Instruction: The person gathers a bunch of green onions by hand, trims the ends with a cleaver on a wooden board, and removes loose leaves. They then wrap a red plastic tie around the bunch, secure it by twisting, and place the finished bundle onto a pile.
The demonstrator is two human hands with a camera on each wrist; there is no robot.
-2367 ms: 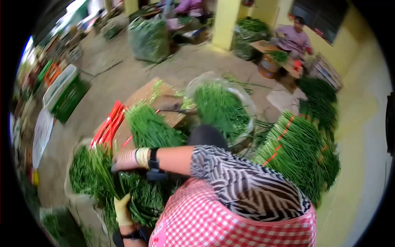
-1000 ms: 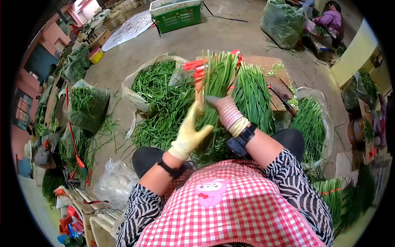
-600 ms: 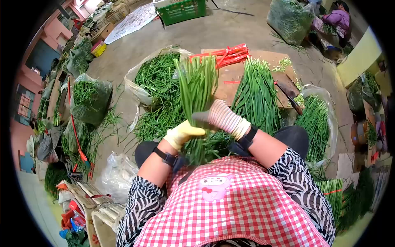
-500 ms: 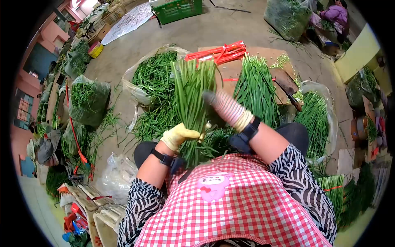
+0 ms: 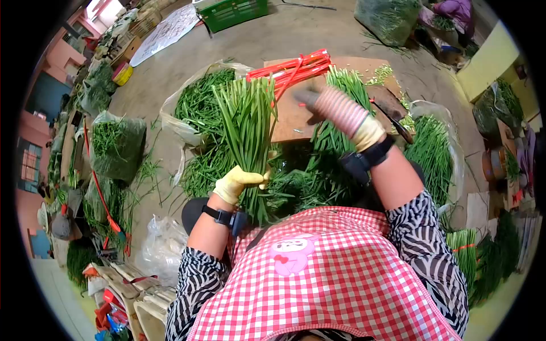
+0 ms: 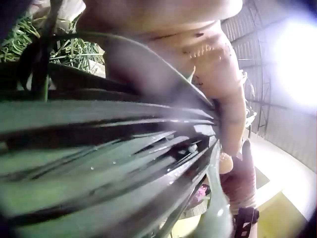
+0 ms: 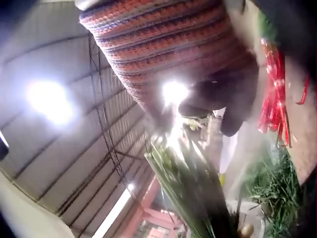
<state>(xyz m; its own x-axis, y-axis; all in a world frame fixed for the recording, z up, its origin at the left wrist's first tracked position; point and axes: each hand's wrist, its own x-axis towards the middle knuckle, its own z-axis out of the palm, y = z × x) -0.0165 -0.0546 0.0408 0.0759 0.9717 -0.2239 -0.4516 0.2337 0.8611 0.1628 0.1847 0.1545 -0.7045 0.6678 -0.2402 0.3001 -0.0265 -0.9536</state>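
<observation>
My left hand (image 5: 238,183), in a yellow glove, grips an upright bunch of garlic chives (image 5: 244,119) around its lower part, with pale cut ends at the top. In the left wrist view, long flat leaves (image 6: 99,153) fan out from the fingers. My right hand (image 5: 341,111), in a striped knit glove with dark fingertips, is blurred over a brown board (image 5: 296,128), its fingers pointing left with nothing seen in them. It overlaps a second bunch of chives (image 5: 348,82) lying on the board. Red strips (image 5: 293,69) lie along the board's back edge, left of that bunch.
A dark-handled knife (image 5: 401,128) lies at the board's right, near pale trimmings (image 5: 382,74). Plastic-lined heaps of chives stand left (image 5: 202,102) and right (image 5: 429,148). A green crate (image 5: 233,14) is at the back. Another person (image 5: 455,14) sits back right.
My right hand has let go of the held bunch and moved right and up, over the board. The left hand keeps its grip; the bunch shifts slightly left in view.
</observation>
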